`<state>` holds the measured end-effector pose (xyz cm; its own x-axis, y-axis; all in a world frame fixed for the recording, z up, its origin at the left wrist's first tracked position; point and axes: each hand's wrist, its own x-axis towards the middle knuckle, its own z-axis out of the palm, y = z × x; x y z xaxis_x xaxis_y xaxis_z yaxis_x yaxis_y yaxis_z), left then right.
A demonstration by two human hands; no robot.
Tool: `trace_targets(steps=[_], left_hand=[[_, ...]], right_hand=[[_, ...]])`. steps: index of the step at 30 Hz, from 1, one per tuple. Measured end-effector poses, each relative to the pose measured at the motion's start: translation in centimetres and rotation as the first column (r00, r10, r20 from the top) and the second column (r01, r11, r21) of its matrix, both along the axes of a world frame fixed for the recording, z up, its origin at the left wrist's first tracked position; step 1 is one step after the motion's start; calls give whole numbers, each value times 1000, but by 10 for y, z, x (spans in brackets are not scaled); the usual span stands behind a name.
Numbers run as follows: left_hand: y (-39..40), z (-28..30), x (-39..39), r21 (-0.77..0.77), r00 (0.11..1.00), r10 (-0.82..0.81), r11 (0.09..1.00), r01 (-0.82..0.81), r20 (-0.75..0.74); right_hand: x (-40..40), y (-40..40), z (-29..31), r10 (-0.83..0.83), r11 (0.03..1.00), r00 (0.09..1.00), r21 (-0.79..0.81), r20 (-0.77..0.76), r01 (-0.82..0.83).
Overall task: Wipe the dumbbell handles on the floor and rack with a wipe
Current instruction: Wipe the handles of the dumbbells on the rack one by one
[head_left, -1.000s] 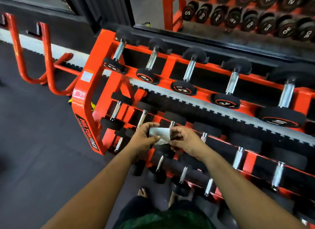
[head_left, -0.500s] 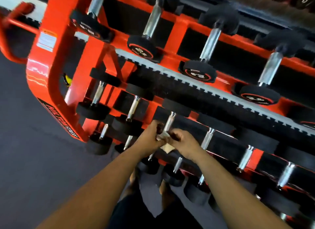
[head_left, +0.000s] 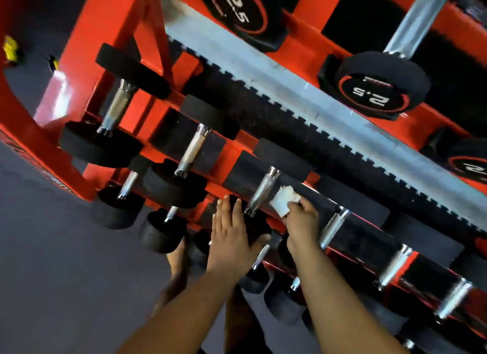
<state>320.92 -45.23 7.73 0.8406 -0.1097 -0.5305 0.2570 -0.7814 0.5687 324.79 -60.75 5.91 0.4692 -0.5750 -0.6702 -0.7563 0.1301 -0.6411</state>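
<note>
An orange dumbbell rack (head_left: 110, 19) fills the view, with black dumbbells on several tiers. My right hand (head_left: 301, 222) pinches a crumpled white wipe (head_left: 284, 199) right beside the chrome handle (head_left: 263, 189) of a dumbbell on the middle tier. My left hand (head_left: 232, 237) lies flat, fingers spread, on that dumbbell's near black head (head_left: 259, 226), holding nothing. More chrome handles run along the same tier at left (head_left: 193, 149) and at right (head_left: 333, 228).
Dark rubber floor (head_left: 52, 274) lies to the left. A lower tier of small dumbbells (head_left: 162, 231) sits under my hands. Dumbbells marked 2.5 (head_left: 380, 90) rest on the upper tier. My feet (head_left: 179, 259) stand close to the rack base.
The view has closed in on the middle tier. My hands have parted: the left let go of the wipe and rests on the dumbbell head, the right carries the wipe to the handle.
</note>
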Motion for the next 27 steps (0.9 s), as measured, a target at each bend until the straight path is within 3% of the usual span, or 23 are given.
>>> trace_targets(steps=[5, 9, 20, 27], left_hand=[[-7, -17, -9, 28, 999, 35, 999, -35, 5], [-7, -20, -7, 5, 993, 116, 993, -116, -16], [-6, -16, -1, 38, 995, 79, 996, -77, -65], [-3, -18, 0, 44, 997, 47, 998, -44, -62]], right_hand=[[27, 16, -4, -122, 967, 991, 232, 59, 105], [35, 21, -1, -100, 903, 983, 429, 156, 24], [41, 3, -2, 2, 868, 981, 487, 192, -97], [64, 26, -9, -53, 852, 995, 524, 89, -2]])
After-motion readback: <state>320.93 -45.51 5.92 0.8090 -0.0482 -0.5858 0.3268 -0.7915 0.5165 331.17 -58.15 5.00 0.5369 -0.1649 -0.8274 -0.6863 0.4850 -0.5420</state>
